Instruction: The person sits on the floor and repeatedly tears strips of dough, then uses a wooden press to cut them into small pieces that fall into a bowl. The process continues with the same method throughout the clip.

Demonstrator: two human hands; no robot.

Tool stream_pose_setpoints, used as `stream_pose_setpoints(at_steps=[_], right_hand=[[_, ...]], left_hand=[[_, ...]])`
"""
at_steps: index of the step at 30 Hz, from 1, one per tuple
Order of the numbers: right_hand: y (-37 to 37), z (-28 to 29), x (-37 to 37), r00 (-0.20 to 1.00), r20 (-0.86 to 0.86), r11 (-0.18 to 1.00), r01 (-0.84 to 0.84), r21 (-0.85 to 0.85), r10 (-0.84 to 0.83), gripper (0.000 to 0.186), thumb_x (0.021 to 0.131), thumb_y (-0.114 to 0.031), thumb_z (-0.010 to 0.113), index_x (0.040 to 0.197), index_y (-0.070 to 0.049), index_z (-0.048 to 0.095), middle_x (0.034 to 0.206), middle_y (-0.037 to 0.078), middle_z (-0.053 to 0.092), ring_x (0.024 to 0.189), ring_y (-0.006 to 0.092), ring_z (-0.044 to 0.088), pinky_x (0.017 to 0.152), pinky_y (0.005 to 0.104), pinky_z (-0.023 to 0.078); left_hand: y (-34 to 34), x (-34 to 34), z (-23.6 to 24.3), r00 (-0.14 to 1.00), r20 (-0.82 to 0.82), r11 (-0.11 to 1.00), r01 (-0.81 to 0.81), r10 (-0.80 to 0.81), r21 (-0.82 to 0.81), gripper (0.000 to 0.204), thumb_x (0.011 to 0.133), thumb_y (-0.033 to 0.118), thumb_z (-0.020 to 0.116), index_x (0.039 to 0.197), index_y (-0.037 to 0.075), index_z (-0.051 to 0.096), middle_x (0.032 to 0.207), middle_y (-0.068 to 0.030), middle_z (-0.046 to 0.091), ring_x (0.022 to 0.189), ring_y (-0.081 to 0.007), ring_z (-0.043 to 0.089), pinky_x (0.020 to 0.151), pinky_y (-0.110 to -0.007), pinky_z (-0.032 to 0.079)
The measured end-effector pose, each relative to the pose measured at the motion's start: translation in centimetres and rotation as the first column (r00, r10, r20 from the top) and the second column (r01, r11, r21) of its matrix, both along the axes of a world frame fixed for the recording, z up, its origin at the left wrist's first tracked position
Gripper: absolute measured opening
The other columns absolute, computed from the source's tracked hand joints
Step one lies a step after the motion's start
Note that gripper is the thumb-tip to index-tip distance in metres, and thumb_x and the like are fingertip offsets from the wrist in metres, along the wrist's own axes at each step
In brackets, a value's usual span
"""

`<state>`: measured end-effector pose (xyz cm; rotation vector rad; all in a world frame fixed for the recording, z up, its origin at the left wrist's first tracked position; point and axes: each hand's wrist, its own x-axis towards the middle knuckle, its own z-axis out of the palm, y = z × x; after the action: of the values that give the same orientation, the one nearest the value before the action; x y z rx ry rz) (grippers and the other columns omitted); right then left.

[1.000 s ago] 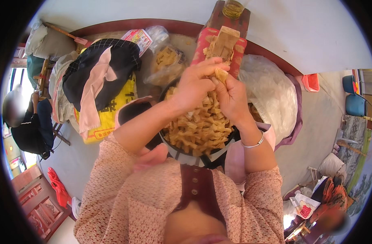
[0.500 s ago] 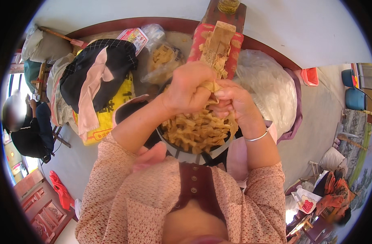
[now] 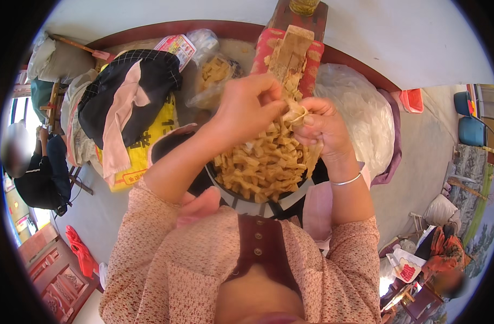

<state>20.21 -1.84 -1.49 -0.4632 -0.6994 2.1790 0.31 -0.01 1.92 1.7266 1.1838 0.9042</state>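
Note:
A tan strip [image 3: 295, 112], which looks like tofu skin, is looped between my two hands. My left hand [image 3: 251, 103] pinches its left side between thumb and fingertips. At its right side my right hand [image 3: 327, 127] grips it with curled fingers, and a loose tail hangs below the palm. Directly beneath lies a heap of knotted tan strips [image 3: 260, 168] in a dark round pan, whose rim shows only in part. Just beyond my hands, more flat strips [image 3: 292, 82] lie at the near end of a wooden board [image 3: 294, 46].
The board rests on a red patterned cloth [image 3: 314, 51]. A clear bag of tan pieces [image 3: 214, 75] stands behind my left hand. Big translucent plastic bags [image 3: 360, 119] lie at right. Dark cloth [image 3: 98, 108] covers a yellow sack at left. A person [image 3: 36, 178] sits far left.
My hands have moved slightly apart, the right one outward to the right. The strip between them now shows an open loop where it was bunched before.

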Motion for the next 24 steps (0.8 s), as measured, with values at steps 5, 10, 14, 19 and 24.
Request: stream_pose_setpoints(at_steps=[5, 10, 14, 19, 24], right_hand=[[-0.4, 0.1, -1.4, 0.978, 0.057, 0.979, 0.201, -0.031, -0.199, 0.018, 0.089, -0.012, 0.063, 0.105, -0.003, 0.064, 0.059, -0.005, 0.042, 0.048, 0.0029, 0.034, 0.042, 0.0185, 0.027], [-0.6, 0.5, -2.0, 0.937, 0.271, 0.974, 0.198, 0.113, -0.222, 0.017, 0.092, -0.017, 0.061, 0.104, -0.005, 0.061, 0.061, -0.005, 0.041, 0.049, 0.0018, 0.032, 0.043, 0.0183, 0.025], [-0.6, 1.4, -2.3, 0.954, 0.201, 0.973, 0.207, 0.102, -0.224, 0.021, 0.093, -0.022, 0.059, 0.104, -0.005, 0.057, 0.062, -0.006, 0.041, 0.05, 0.0011, 0.031, 0.044, 0.0178, 0.025], [-1.1, 2.1, -0.8, 0.925, 0.287, 0.936, 0.152, 0.318, -0.247, 0.021, 0.09, -0.021, 0.062, 0.094, 0.0, 0.06, 0.063, -0.004, 0.048, 0.054, 0.0019, 0.038, 0.047, 0.0187, 0.029], [-1.5, 2.1, 2.4, 0.807, 0.395, 0.805, 0.157, 0.572, -0.438, 0.02, 0.086, -0.015, 0.066, 0.079, 0.003, 0.063, 0.065, -0.001, 0.055, 0.057, 0.0041, 0.045, 0.05, 0.0204, 0.034]], left_hand=[[0.3, -0.3, -0.5, 0.994, 0.027, 0.987, 0.1, -0.104, 0.125, 0.015, 0.077, 0.006, 0.068, 0.072, 0.0, 0.056, 0.059, 0.0003, 0.05, 0.055, -0.0057, 0.046, 0.051, -0.022, 0.041], [1.3, -1.4, -0.4, 0.963, 0.006, 0.96, 0.27, -0.27, -0.08, 0.024, 0.084, 0.014, 0.069, 0.069, 0.001, 0.054, 0.054, 0.0002, 0.047, 0.05, -0.0057, 0.045, 0.045, -0.022, 0.035], [1.3, -1.5, -0.3, 0.858, 0.482, 0.751, 0.435, -0.177, -0.498, 0.031, 0.087, 0.017, 0.066, 0.063, 0.004, 0.05, 0.051, 0.0005, 0.044, 0.041, -0.0067, 0.04, 0.039, -0.022, 0.029], [0.6, -2.3, 0.6, 0.565, 0.817, 0.541, 0.654, 0.114, -0.528, 0.035, 0.088, 0.016, 0.06, 0.057, 0.007, 0.045, 0.047, 0.0014, 0.038, 0.036, -0.0067, 0.034, 0.034, -0.021, 0.023], [-0.6, -2.9, 0.5, 0.499, 0.867, 0.588, 0.699, 0.006, -0.407, 0.037, 0.087, 0.018, 0.059, 0.056, 0.008, 0.042, 0.043, 0.0013, 0.035, 0.033, -0.0075, 0.033, 0.034, -0.022, 0.022]])
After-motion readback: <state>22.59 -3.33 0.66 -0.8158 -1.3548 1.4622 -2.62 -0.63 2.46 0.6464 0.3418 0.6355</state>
